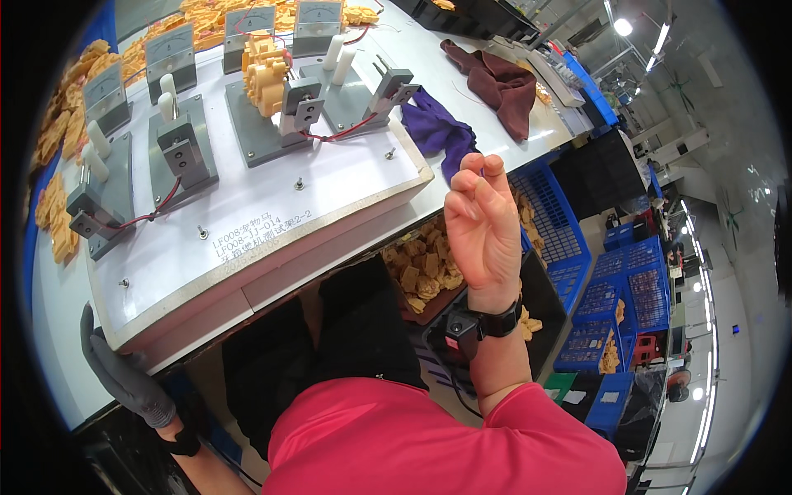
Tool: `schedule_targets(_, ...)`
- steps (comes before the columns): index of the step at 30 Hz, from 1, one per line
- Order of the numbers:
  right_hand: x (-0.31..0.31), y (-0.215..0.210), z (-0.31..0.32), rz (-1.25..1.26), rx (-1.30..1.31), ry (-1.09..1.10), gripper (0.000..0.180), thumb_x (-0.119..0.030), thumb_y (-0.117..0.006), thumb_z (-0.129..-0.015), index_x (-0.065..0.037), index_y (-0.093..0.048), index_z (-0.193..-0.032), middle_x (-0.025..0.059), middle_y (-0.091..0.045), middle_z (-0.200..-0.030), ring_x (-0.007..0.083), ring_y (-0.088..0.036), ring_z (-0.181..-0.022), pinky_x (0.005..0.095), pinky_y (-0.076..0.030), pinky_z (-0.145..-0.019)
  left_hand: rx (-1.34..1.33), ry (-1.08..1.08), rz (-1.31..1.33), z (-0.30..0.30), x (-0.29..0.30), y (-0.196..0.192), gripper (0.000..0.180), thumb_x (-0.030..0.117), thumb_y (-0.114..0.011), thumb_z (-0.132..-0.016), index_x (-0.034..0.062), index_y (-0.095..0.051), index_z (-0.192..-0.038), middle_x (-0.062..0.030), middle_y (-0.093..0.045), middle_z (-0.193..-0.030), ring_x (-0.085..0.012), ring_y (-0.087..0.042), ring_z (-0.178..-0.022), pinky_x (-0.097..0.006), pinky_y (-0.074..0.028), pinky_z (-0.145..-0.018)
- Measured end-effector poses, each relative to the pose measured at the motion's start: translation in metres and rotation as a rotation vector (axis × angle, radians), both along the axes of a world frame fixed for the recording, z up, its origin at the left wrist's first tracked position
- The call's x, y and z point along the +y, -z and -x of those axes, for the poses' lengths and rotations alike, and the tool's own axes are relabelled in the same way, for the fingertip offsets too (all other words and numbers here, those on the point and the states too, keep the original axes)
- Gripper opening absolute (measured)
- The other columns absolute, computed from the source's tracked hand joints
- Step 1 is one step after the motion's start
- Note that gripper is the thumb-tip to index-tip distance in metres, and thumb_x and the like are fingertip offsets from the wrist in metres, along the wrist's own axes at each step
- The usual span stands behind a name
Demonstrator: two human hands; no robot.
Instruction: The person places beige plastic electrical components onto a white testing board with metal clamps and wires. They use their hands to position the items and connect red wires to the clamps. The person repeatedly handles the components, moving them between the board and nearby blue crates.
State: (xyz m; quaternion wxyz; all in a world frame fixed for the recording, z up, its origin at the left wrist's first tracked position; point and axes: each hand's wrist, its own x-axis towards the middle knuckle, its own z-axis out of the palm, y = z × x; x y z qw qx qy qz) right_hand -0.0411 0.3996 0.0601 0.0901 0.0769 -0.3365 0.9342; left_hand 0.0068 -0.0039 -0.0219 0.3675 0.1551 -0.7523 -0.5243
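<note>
My right hand [481, 219] is bare and raised beyond the front edge of the table, palm toward me. Its fingers are curled in, thumb against the fingertips, and nothing shows in them. My left hand [128, 375], in a grey glove, lies with straight fingers along the table's edge, beside the front left corner of the test fixture [280, 235]. That fixture is a thick white board with several grey stations, each with a clamp block, white pegs and red wire. A yellow plastic gearbox [264, 74] sits on one station. Analog panel meters [171, 58] line the back.
Piles of yellow plastic parts [210, 21] lie behind and left of the fixture. A purple cloth [437, 128] and a brown cloth [499, 82] are on the table. Below its edge, more yellow parts [425, 260] fill a container. Blue crates [623, 289] stand at right.
</note>
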Motion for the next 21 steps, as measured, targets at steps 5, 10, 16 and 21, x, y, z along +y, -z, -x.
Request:
schedule_targets(5, 0.0005, -0.0015, -0.001, 0.003, 0.003, 0.033, 0.033, 0.01, -0.058, -0.088, -0.011, -0.055, -0.113, 0.0061, -0.058, -0.11, 0.0121, -0.052, -0.089, 0.0221, -0.042, -0.067, 0.013, -0.007, 0.004, 0.0011, 0.0023, -0.0012, 0.047, 0.024, -0.031, -0.105, -0.0038, -0.047, -0.139, -0.0115, -0.059, -0.113, -0.0149, -0.054, -0.09, -0.025, -0.042, -0.078)
schedule_targets(10, 0.0041, -0.0005, -0.0019, -0.02, 0.019, 0.021, 0.032, 0.009, -0.058, -0.088, -0.011, -0.055, -0.113, 0.0055, -0.057, -0.109, 0.0119, -0.051, -0.089, 0.0223, -0.042, -0.067, 0.015, 0.0, 0.045, 0.0008, -0.0013, 0.0012, 0.047, 0.025, -0.031, -0.105, -0.0037, -0.046, -0.139, -0.0127, -0.059, -0.113, -0.0154, -0.055, -0.091, -0.026, -0.043, -0.079)
schedule_targets(16, 0.0011, -0.003, -0.0024, -0.072, 0.005, 0.075, 0.031, 0.01, -0.058, -0.089, -0.012, -0.054, -0.112, 0.0052, -0.057, -0.109, 0.0119, -0.053, -0.09, 0.0231, -0.042, -0.069, 0.016, -0.007, 0.003, 0.0012, 0.0044, -0.0023, 0.047, 0.025, -0.031, -0.105, -0.0031, -0.046, -0.139, -0.0122, -0.06, -0.109, -0.0155, -0.055, -0.091, -0.026, -0.043, -0.079)
schedule_targets(21, -0.0011, -0.0023, -0.0016, -0.126, 0.009, 0.103, 0.03, 0.011, -0.056, -0.089, -0.009, -0.054, -0.111, 0.0051, -0.051, -0.108, 0.0115, -0.051, -0.091, 0.0216, -0.042, -0.069, 0.005, -0.005, -0.02, 0.0003, 0.0018, -0.0012, 0.047, 0.025, -0.032, -0.105, -0.0031, -0.046, -0.139, -0.0111, -0.06, -0.107, -0.0143, -0.055, -0.089, -0.025, -0.042, -0.077)
